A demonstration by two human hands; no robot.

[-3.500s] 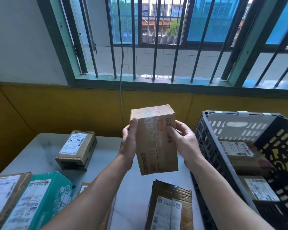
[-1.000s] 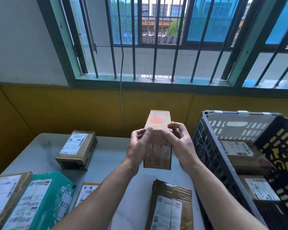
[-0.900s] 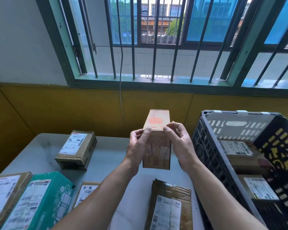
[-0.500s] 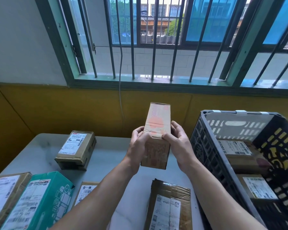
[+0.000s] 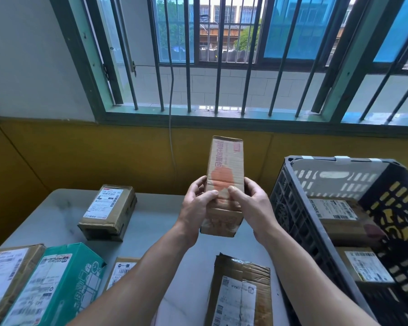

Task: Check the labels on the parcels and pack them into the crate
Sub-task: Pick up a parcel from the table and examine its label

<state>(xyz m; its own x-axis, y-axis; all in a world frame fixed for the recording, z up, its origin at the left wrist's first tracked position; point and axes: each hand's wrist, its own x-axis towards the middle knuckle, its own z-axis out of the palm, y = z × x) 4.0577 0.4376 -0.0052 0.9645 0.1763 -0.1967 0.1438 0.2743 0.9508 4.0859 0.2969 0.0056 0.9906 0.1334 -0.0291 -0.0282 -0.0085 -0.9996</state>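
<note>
Fingers (image 5: pixel 197 184) of left hand (image 5: pixel 196 205) and right hand (image 5: pixel 257 205) clasping brown parcel (image 5: pixel 224 165), above table (image 5: pixel 163 220); crate (image 5: pixel 292 208) just beside

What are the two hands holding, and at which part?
A brown cardboard parcel, upright. The left hand and right hand grip its lower half from opposite sides, thumbs on the front face.

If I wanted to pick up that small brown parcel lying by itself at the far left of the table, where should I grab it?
Probably from above, spanning its narrow width and pinching the two long sides. The small brown parcel lies flat, label up, with bare table along both long sides, so nothing seems to block that grip, and the label stays readable.
</note>
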